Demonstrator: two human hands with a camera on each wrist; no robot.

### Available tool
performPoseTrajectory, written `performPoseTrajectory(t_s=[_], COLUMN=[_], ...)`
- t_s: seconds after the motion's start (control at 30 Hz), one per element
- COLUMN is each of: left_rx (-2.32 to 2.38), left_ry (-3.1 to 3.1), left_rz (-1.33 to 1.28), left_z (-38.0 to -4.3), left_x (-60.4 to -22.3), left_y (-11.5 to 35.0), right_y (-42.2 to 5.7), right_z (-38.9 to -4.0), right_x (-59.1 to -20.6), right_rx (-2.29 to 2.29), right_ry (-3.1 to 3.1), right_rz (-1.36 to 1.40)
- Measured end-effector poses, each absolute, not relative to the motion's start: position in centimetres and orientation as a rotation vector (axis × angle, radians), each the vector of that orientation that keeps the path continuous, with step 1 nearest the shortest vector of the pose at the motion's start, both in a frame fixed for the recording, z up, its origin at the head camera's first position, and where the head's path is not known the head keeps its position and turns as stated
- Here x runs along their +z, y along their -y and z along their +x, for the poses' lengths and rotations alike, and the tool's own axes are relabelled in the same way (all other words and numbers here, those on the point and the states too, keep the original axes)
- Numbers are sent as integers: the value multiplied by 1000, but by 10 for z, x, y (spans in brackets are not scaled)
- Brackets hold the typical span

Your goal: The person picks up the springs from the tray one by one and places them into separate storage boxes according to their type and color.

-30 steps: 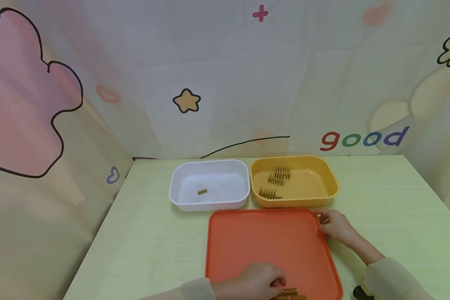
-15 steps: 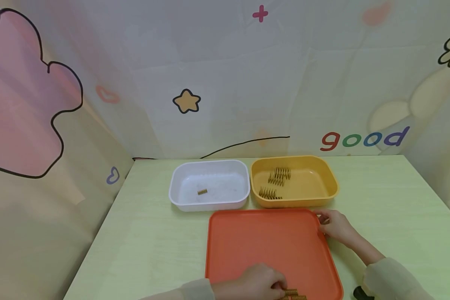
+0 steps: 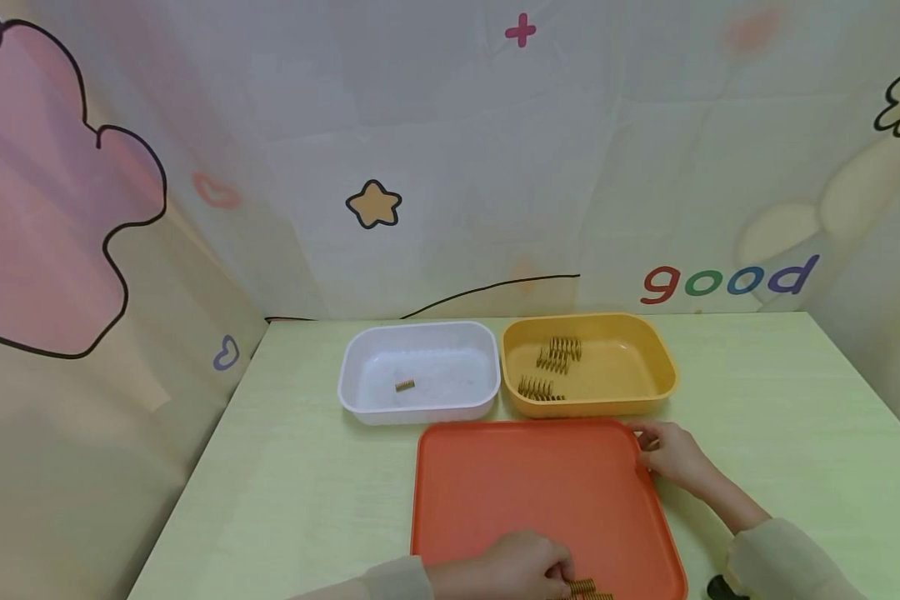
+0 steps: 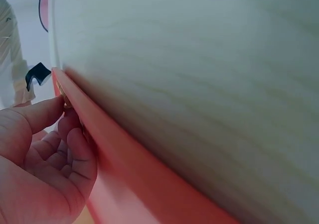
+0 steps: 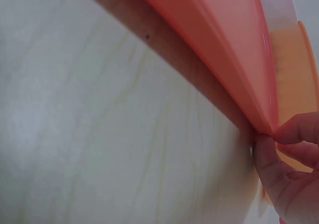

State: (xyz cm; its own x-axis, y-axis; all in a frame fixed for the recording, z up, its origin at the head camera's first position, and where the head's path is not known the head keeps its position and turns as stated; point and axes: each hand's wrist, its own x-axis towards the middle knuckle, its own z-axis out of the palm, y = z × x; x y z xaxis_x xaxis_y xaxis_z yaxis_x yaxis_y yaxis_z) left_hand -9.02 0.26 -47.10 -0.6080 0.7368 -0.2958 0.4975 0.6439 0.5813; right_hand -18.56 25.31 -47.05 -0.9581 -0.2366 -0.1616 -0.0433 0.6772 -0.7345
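Note:
At the near part of the orange-red tray point(image 3: 525, 483), my left hand point(image 3: 506, 567) has its fingertips at several small brass coil springs point(image 3: 581, 587). In the left wrist view, thumb and forefinger of the left hand point(image 4: 50, 154) pinch a brass spring point(image 4: 67, 102), mostly hidden by the fingers. My right hand point(image 3: 671, 454) holds the tray's far right corner; the right wrist view shows thumb and fingers of that hand point(image 5: 289, 164) pinching the tray rim point(image 5: 234, 79). Part of the near edge of the tray lies outside the head view.
Behind the tray stand a white bin point(image 3: 420, 412) with one small spring point(image 3: 405, 386) and a yellow bin point(image 3: 607, 407) with several larger springs point(image 3: 558, 354). A black object point(image 3: 722, 587) lies by the right sleeve. A printed cloth point(image 3: 450, 167) hangs behind the table.
My left hand has shifted very slightly to the right, its fingertips now covering the left end of the springs. The right hand stays on the tray's corner.

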Motion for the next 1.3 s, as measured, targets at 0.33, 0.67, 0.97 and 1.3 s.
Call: performPoseTrajectory(t_s=[0.33, 0.67, 0.97, 1.3], left_rx=[622, 606, 545, 369], left_ry=[-2344, -2363, -2439, -2579], left_rz=[985, 1007, 1033, 1105], left_z=[-90, -91, -89, -87], left_x=[-468, -471, -468, -469], left_y=[-4, -10, -13, -15], right_y=[-254, -254, -253, -253], right_z=[-187, -187, -186, -186], right_x=[-469, -469, -470, -473], right_rx=[-1135, -1136, -1130, -1154], right_ry=[-2639, -2641, -2658, -2672], right_rz=[-229, -221, -234, -256])
